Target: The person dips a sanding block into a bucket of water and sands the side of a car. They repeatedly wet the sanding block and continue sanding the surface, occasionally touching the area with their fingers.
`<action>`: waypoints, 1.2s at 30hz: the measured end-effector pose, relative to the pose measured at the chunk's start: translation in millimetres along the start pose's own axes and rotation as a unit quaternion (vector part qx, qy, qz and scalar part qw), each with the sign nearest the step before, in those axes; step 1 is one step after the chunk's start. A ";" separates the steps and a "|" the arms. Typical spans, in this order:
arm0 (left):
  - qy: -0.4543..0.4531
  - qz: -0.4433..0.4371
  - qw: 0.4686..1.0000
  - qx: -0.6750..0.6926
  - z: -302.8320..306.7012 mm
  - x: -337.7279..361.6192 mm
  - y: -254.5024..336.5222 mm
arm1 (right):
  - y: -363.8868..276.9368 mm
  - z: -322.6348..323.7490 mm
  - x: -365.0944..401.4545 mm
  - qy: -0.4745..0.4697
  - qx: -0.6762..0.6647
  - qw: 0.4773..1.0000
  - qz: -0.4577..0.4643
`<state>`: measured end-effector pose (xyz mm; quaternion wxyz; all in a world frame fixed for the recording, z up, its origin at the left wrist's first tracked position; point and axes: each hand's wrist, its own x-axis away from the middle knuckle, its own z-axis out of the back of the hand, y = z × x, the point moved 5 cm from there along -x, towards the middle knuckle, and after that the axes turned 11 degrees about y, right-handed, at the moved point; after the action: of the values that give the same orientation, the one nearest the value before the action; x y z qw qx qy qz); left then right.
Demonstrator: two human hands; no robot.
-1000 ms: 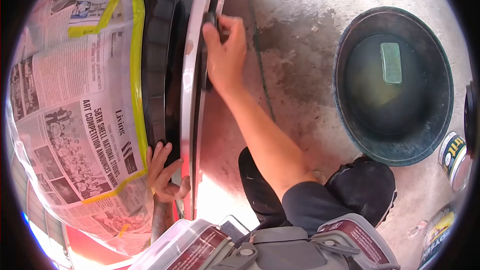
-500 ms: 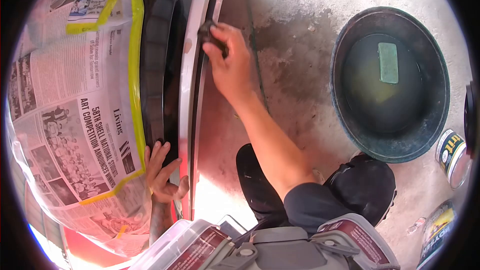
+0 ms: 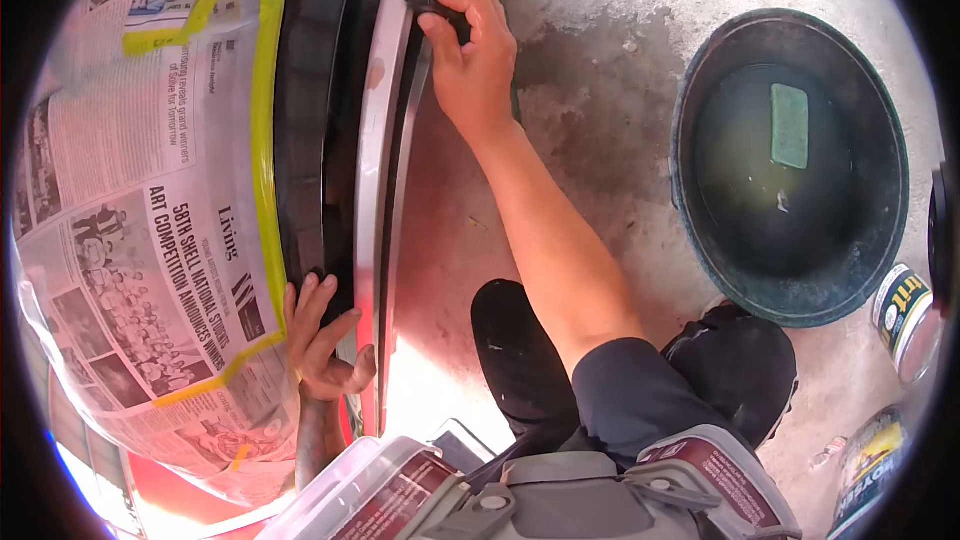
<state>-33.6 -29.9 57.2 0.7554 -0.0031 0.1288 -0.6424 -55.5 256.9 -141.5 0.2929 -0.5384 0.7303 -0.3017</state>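
Note:
My right hand (image 3: 478, 50) is closed around a small dark pad (image 3: 436, 2), which touches the upper part of a long grey-white edge strip (image 3: 377, 120) on a car body. My left hand (image 3: 328, 340) rests with spread fingers on the black panel (image 3: 342, 210), low down beside the strip, and holds nothing. Left of the black panel, newspaper (image 3: 120, 240) covers a surface and is bordered by yellow-green tape (image 3: 266, 140).
A round dark basin (image 3: 690, 230) of cloudy water stands on the concrete floor (image 3: 590, 50) at the right, with a green block (image 3: 789, 127) in it. Beside it are a labelled can (image 3: 905, 325) and another container (image 3: 868, 470). My knees (image 3: 520, 360) are below.
My right hand has moved up along the strip with the dark pad. My left hand stays on the panel. The basin appears slightly farther right.

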 end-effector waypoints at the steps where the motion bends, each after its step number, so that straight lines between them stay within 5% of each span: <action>1: 0.003 -0.003 1.000 0.001 -0.8 -2.6 -0.8 | -0.2 -0.6 -6.2 -0.004 0.002 1.000 -0.006; 8: -0.001 -0.005 1.000 -0.006 -0.7 -2.4 1.6 | 3.0 -4.1 -3.1 0.005 -0.019 1.000 0.003; 9: -0.003 -0.007 1.000 -0.006 -0.9 -1.5 0.8 | 9.8 -8.1 -8.8 0.001 -0.044 0.998 -0.054; 17: -0.002 -0.013 1.000 -0.004 -0.5 -2.2 -1.1 | -0.6 -2.5 4.3 0.038 -0.030 0.999 0.022; 36: 0.002 -0.011 1.000 0.000 -1.0 -2.6 -1.5 | -4.8 -2.5 19.3 0.022 -0.016 0.999 0.021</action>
<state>-35.6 -27.5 56.9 0.7479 -0.0030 0.1301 -0.6509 -59.4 237.5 -138.2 0.2745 -0.5207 0.7523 -0.2959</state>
